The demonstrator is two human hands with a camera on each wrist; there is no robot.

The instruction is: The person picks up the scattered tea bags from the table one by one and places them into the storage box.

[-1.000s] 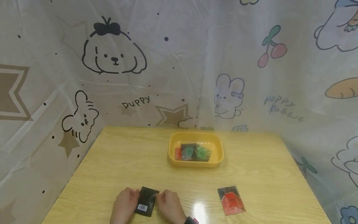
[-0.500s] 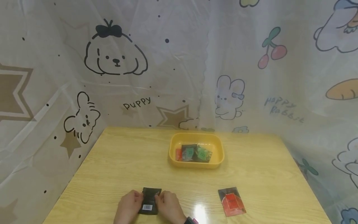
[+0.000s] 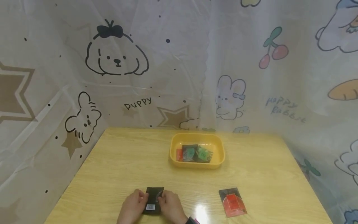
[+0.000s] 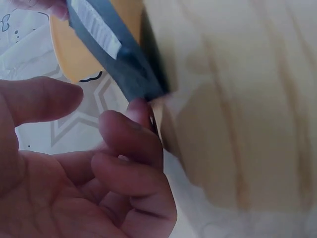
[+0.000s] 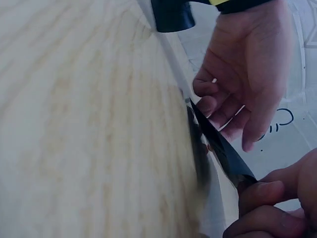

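Observation:
A flat black packet (image 3: 154,195) with a white barcode label (image 3: 150,207) is between my two hands at the near side of the table. My right hand (image 3: 172,207) pinches its right edge between thumb and fingers. At the other edge is my left hand (image 3: 132,206); in the left wrist view its bent fingers (image 4: 131,136) touch the packet's corner while the thumb (image 4: 54,99) stands apart. Seen from the right wrist, the packet (image 5: 223,148) is tilted, one edge raised off the wood. Its far face is hidden in the head view.
A red and black packet (image 3: 233,203) lies flat to the right of my hands. Farther back stands a yellow plastic bin (image 3: 197,165), holding green-labelled packets (image 3: 205,154) and a red one (image 3: 179,155). A printed curtain (image 3: 173,77) hangs behind the table (image 3: 126,161).
The black packet has shifted a little to the right and turned straighter. My left hand has followed it rightward, and the right hand has moved slightly. The view has shifted a little too.

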